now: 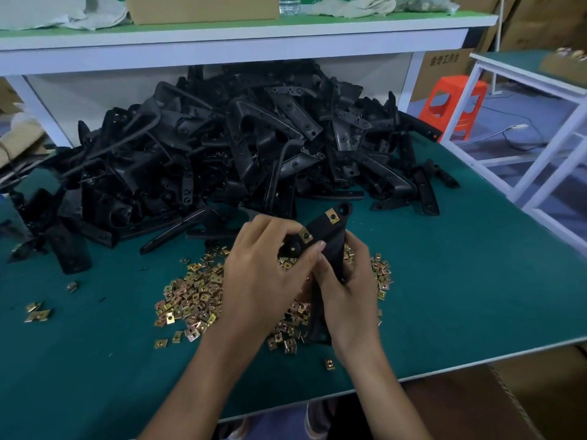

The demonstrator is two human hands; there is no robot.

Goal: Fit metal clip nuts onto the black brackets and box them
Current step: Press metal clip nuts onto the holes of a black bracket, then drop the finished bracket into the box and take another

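Both hands hold one black bracket [324,230] above the green table [460,281]. My left hand [263,274] pinches its upper part, fingers and thumb curled beside a brass clip nut [305,235] seated on the bracket. A second clip nut [332,215] sits higher up, near the bracket's round end. My right hand [346,296] grips the bracket's lower stem. Under the hands lies a spread of loose brass clip nuts [193,293]. Behind them rises a big heap of black brackets [228,144].
A few stray nuts [38,312] lie at the left. A white-framed shelf [222,42] with a cardboard box [200,7] spans above the heap. An orange stool [454,103] and a white frame [540,166] stand at the right. Cardboard [476,404] shows below the table's front edge.
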